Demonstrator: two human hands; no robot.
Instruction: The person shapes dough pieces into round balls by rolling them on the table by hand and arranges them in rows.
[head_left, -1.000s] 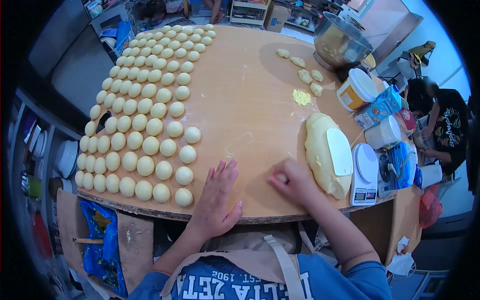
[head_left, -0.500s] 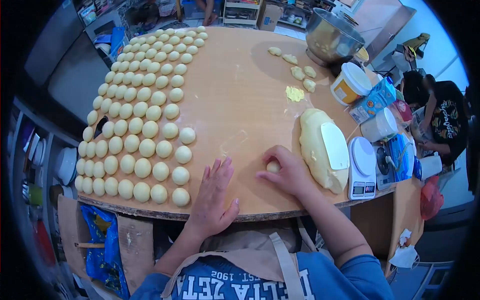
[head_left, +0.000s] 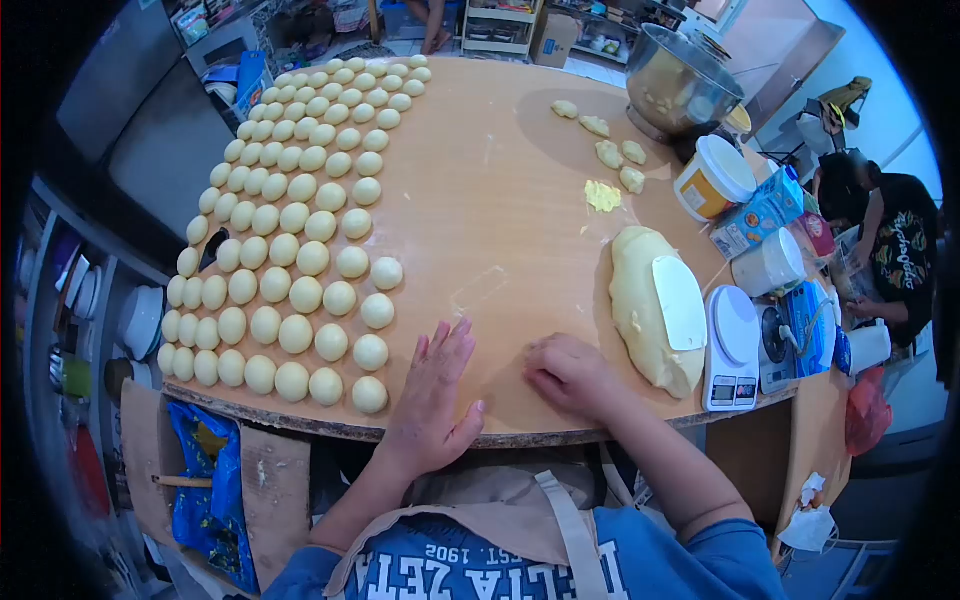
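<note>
My right hand (head_left: 568, 372) is curled on the wooden table (head_left: 450, 230), cupped over a dough ball that its fingers now hide. Palm down, my left hand (head_left: 433, 395) rests flat near the table's front edge with fingers stretched out and nothing in it. To its left are rows of smooth, pale dough balls (head_left: 370, 352). Right of my right hand lies a large lump of dough (head_left: 640, 290) with a white flat scraper (head_left: 678, 303) on top of it.
A white kitchen scale (head_left: 732, 340) stands beside the lump. Behind are tubs, a blue carton (head_left: 758, 212) and a steel mixing bowl (head_left: 682, 80). Small dough pieces (head_left: 608, 154) and a yellow smear (head_left: 602, 196) lie farther back. Another person (head_left: 890, 235) is at the far right.
My right hand has closed over the dough ball, which showed between thumb and fingers before. My left hand stays flat in place. The whole view has shifted slightly.
</note>
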